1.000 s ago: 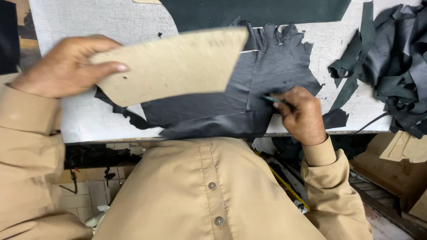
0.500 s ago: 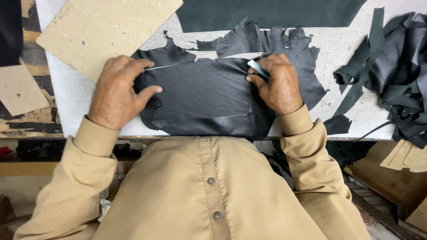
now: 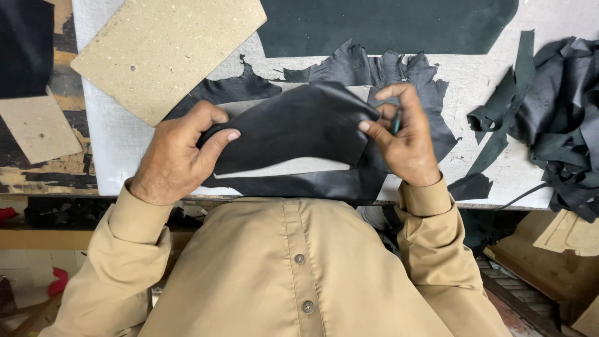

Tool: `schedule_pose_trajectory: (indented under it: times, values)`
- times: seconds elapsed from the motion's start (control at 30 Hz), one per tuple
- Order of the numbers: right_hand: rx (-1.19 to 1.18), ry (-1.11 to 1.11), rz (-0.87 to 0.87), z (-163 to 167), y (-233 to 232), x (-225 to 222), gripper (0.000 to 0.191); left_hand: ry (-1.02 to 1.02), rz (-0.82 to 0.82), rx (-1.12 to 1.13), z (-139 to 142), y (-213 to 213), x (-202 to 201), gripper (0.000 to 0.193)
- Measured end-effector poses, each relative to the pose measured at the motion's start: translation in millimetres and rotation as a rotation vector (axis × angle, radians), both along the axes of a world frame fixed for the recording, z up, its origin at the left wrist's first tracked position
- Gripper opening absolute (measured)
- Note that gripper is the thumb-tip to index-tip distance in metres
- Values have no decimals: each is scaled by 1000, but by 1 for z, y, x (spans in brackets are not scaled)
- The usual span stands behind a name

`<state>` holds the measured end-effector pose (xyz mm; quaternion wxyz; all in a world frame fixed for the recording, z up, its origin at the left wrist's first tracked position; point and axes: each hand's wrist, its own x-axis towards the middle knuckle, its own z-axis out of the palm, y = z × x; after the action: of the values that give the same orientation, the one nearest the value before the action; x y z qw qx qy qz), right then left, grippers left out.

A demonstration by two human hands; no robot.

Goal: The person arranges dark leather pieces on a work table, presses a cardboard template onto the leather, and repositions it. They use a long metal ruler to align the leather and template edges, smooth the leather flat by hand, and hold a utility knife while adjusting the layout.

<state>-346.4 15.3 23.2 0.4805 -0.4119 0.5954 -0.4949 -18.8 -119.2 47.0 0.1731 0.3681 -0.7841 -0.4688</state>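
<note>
You hold the cut piece [image 3: 293, 128], black leather, up off the desk [image 3: 118, 150] between both hands, near edge, centre of the scene. Left hand [image 3: 178, 153] is clamped on its left edge, thumb on top. Right hand [image 3: 402, 134] pinches the right edge with thumb and fingers closed, and the same hand also carries a teal-handled tool [image 3: 395, 125], probably a knife; the tip is hidden, so I cannot tell where the blade points.

Risks from here:
- Tool sits right against the leather and your own fingers. A shift of grip could nick the piece or a fingertip.
- The piece is limp and bends between the hands. A loose pinch on either side lets it sag or slip onto the offcut [image 3: 324, 184] below, and the clean edge may crease.
- The offcut lies at the near desk edge, partly over it by the look. A brush from a sleeve could drag it off.
- The ragged leather [image 3: 399, 72] behind lies just beside your right hand; it may catch on the tool.
- The board [image 3: 168, 50], far left, and the scrap pile [image 3: 555, 118], right, lie well apart from both hands; little risk there.
</note>
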Motion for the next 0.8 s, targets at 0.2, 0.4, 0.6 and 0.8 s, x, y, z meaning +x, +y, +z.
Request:
schedule_pose_trajectory:
  times: [0.2,0.4,0.6,0.8]
  values:
    - [256,-157,-213,5,-25,-4,31,52,245,594,0,-10,10,15]
    - [457,-213,-73,-26,-18,24,30,-181,318,673,-6,-7,27,17]
    - [340,-2,-7,-45,15,55,23,-493,200,-474,3,4,15,39]
    - [388,-82,-126,-60,5,72,22,-225,-133,-560,-40,-23,-118,57]
